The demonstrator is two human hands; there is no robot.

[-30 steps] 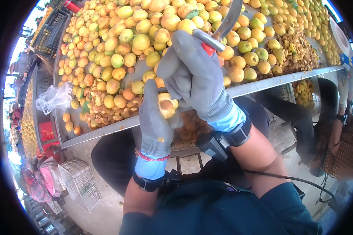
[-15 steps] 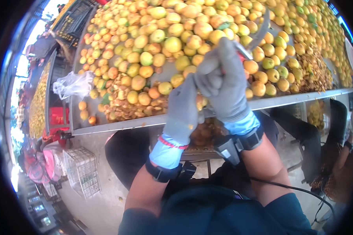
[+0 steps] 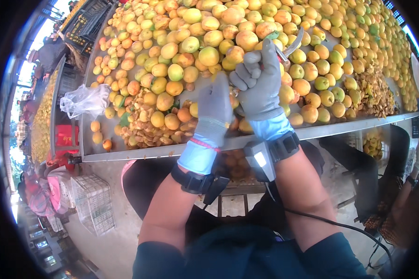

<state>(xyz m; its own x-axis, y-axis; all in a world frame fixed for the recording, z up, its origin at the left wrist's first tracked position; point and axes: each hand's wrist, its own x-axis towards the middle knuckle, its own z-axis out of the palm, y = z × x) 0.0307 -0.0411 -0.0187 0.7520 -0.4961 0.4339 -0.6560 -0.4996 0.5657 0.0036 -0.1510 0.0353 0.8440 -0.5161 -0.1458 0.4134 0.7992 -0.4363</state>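
Note:
My right hand (image 3: 260, 86), in a grey glove, is closed around the red handle of a knife with a curved blade (image 3: 294, 45). The blade points up and to the right over the fruit. My left hand (image 3: 214, 104), gloved too, is raised beside it with its fingers drawn together. A bit of yellow shows at its fingertips, but what it holds is hidden and blurred. Around and beyond both hands lie many yellow-orange apricots (image 3: 208, 56), some with a red blush. Left of my left hand is a heap of small brown-orange pieces (image 3: 142, 122).
The metal table's raised front edge (image 3: 172, 149) runs below my wrists. A clear plastic bag (image 3: 84, 100) lies at its left end. Another brownish heap (image 3: 375, 90) sits to the right. On the floor stands a white crate (image 3: 93, 200). A cable (image 3: 333, 223) crosses my right forearm.
My right hand has moved slightly left and turned, so more of its curled fingers show. The knife blade has dropped lower and left. My left hand has moved up a little.

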